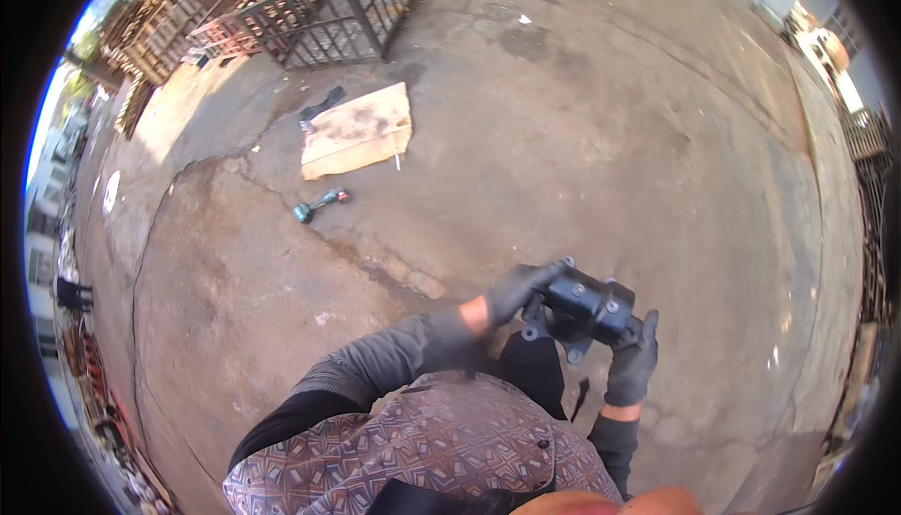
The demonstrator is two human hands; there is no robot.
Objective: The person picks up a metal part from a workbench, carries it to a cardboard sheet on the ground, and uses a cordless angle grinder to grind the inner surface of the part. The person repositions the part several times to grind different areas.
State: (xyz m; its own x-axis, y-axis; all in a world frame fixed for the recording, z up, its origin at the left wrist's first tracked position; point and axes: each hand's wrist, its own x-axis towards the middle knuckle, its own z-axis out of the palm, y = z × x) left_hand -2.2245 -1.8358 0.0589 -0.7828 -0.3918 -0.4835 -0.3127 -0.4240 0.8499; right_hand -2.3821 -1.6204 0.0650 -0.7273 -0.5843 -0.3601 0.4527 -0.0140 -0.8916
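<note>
Outdoors, hands gripping black metal part

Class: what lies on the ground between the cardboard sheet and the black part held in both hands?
A green power tool lies just below the cardboard sheet; past it, cracked concrete up to the black part.

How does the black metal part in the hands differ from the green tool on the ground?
The black metal part is held up by both gloved hands; the green tool lies untouched on the concrete. The part is dark and chunky, while the tool is slim and teal with a reddish end.
</note>
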